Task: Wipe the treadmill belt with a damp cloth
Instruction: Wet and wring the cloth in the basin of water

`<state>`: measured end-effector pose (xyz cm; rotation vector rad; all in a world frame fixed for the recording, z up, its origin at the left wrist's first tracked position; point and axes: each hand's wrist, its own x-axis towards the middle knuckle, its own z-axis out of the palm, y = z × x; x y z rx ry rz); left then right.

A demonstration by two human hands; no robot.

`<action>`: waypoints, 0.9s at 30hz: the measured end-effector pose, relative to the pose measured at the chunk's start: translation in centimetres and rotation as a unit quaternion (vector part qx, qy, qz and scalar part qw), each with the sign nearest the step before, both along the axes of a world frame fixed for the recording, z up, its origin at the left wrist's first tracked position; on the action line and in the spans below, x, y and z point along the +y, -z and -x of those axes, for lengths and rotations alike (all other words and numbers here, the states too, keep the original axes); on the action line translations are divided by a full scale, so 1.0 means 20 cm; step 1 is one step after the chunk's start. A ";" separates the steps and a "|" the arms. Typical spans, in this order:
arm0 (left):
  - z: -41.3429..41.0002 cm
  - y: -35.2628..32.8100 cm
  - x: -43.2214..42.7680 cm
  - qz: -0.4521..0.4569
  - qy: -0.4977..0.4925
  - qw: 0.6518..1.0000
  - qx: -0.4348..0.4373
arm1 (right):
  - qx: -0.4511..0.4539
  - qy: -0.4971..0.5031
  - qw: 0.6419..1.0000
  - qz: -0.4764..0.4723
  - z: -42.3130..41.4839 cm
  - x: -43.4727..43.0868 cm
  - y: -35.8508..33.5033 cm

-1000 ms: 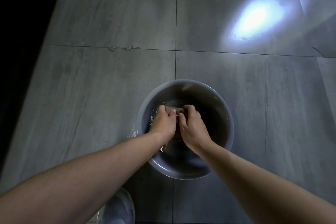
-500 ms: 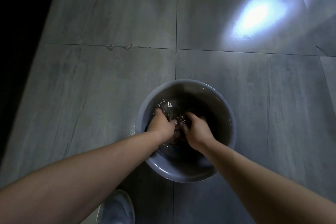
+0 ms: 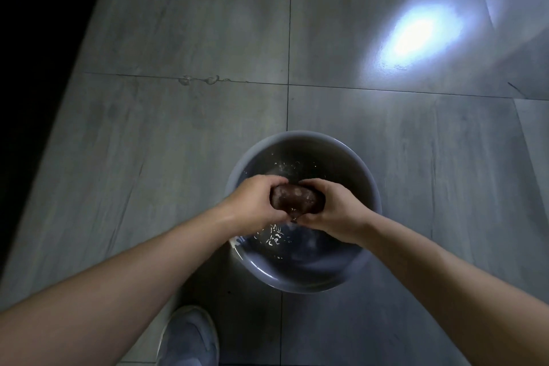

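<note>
Squeezing the cloth (image 3: 297,198) between them, the left hand (image 3: 252,205) and the right hand (image 3: 337,212) are now above the water (image 3: 276,239). Half a second ago they were plunged into it with the cloth under the surface.

Both hands are clamped on the cloth from either side, fingers curled over its top. It shows as a tight, dark brown, rounded wad with a nubbly, wet-looking surface. A small dark bit hangs from its underside. The wad is held over the middle of the basin (image 3: 300,136), clear of the rim.

The basin is round, smooth and grey-blue, with a thick rim and glossy inner walls. Bright flecks glint on the disturbed water at its near side. It stands on a floor (image 3: 178,142) of large matt grey tiles with faint streaks, split by thin dark joints that cross just beyond the basin.

A patch of light (image 3: 416,36) glares white on the far right tile. A grey shoe (image 3: 190,339) with a pale sole edge shows at the bottom, nearer than the basin and to its left.
</note>
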<state>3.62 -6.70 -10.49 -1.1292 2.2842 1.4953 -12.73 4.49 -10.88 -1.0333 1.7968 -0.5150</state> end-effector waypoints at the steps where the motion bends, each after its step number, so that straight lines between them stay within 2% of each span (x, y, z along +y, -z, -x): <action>1: 0.00 -0.01 0.00 0.027 0.014 1.000 -0.001 | 0.009 -0.018 1.000 0.003 0.00 -0.01 0.00; 3: -0.01 -0.04 0.00 0.056 0.021 0.998 -0.008 | 0.009 -0.031 0.999 0.007 0.01 -0.01 -0.01; 5: -0.02 -0.04 -0.01 0.047 0.015 0.999 -0.010 | 0.010 -0.009 1.000 0.011 0.01 -0.01 -0.01; 6: -0.03 -0.03 -0.02 0.004 -0.005 1.000 0.007 | -0.032 0.027 0.999 0.012 0.01 0.00 -0.01; 7: -0.03 -0.03 -0.03 -0.071 -0.045 0.996 0.038 | -0.110 0.084 0.990 0.021 0.00 0.01 -0.01; 9: -0.02 -0.02 -0.02 -0.216 -0.135 0.962 0.095 | -0.271 0.217 0.937 0.038 -0.04 0.00 -0.03; 11: 0.02 -0.03 0.01 -0.274 -0.188 0.938 0.094 | -0.325 0.308 0.894 0.034 -0.07 -0.02 -0.06; 13: 0.09 -0.07 0.06 -0.255 -0.221 0.938 0.073 | -0.312 0.352 0.882 0.008 -0.11 -0.05 -0.07; 16: 0.17 -0.09 0.11 -0.143 -0.285 0.946 0.066 | -0.268 0.388 0.882 -0.025 -0.17 -0.10 -0.06; 18: 0.20 -0.07 0.13 -0.045 -0.286 0.957 0.017 | -0.208 0.391 0.896 -0.018 -0.20 -0.14 -0.04; 20: 0.19 -0.03 0.13 0.004 -0.264 0.964 -0.013 | -0.189 0.399 0.897 0.002 -0.23 -0.15 -0.01; 24: 0.13 0.03 0.16 -0.003 -0.244 0.970 -0.011 | -0.165 0.354 0.920 0.004 -0.28 -0.11 0.03; 27: 0.11 0.05 0.17 -0.014 -0.240 0.971 -0.014 | -0.169 0.352 0.921 0.005 -0.31 -0.09 0.03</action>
